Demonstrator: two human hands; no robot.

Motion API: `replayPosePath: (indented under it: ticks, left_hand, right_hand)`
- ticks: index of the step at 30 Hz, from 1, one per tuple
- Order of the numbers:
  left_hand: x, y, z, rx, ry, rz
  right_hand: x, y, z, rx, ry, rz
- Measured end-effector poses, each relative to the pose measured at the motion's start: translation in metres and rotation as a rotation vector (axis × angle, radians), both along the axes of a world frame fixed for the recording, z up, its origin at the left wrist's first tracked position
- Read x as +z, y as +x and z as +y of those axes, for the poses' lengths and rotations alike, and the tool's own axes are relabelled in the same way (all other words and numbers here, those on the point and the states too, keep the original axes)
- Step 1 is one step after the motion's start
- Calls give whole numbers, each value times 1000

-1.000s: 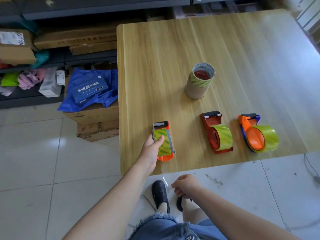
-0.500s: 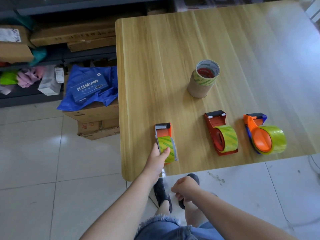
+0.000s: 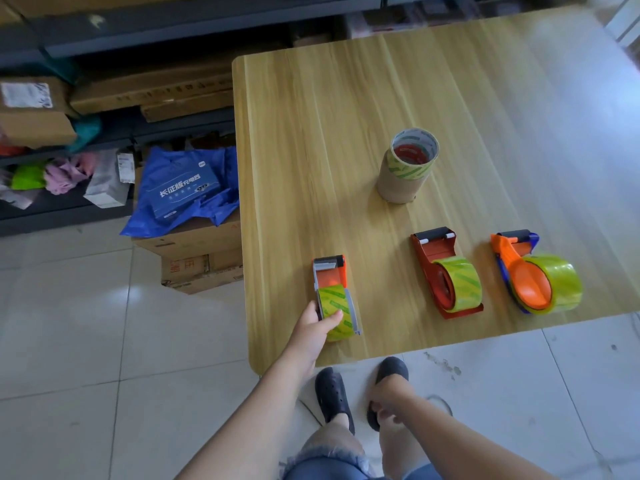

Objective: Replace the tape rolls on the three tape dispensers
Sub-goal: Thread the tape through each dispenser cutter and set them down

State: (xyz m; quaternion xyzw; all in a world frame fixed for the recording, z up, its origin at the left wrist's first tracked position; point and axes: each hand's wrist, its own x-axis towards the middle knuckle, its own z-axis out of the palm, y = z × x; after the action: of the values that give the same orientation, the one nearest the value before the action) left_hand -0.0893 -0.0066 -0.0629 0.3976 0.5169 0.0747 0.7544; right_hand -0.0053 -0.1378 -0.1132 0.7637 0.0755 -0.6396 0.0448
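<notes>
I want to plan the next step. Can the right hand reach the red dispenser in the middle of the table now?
Probably yes. The right hand hangs below the table edge holding nothing visible, and the red dispenser sits near that edge with bare table before it. The left hand is off to the side.

A storeroom or packing area, seen from above. Dark metal shelving [image 3: 114, 133] along the wall holds flat cardboard cartons [image 3: 152, 95], a labelled parcel [image 3: 31, 109] and bagged goods. More cardboard boxes [image 3: 197, 258] sit on a pale tiled floor [image 3: 69, 323] beside a wooden table [image 3: 346, 116] carrying three tape dispensers [image 3: 436, 258].
</notes>
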Motion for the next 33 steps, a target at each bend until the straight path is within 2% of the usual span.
replayPosePath:
  ticks: [4, 6, 8, 12, 14, 16, 19, 22, 25, 27, 31, 33]
  left_hand:
    - [1, -4, -2, 102, 91, 127]
    - [6, -4, -6, 146, 247, 209]
    - [16, -2, -11, 184, 491, 280]
    - [46, 24, -30, 124, 912, 232]
    - [51, 50, -44, 20, 976, 147]
    - [50, 82, -59, -127, 914, 87]
    - [42, 136, -77, -232, 546, 144]
    - [34, 174, -86, -47, 148, 198]
    - [20, 195, -87, 201, -82, 218]
    - [18, 203, -86, 217, -85, 230]
    - [25, 205, -84, 112, 58, 156]
    - [26, 200, -86, 61, 107, 147]
  right_hand:
    - [23, 27, -7, -23, 208, -126]
    - [43, 45, -12, -26, 344, -197]
    - [70, 67, -14, 43, 471, -249]
    - [115, 117, -17, 54, 693, -404]
    - [121, 145, -19, -17, 772, -479]
    - [118, 171, -17, -56, 808, -535]
    - [109, 199, -7, 13, 740, -504]
    - [99, 214, 3, 38, 650, -403]
    - [90, 221, 8, -86, 571, -223]
    - [88, 223, 8, -157, 559, -140]
    - [91, 229, 0, -39, 665, -134]
    - [95, 232, -4, -55, 674, -82]
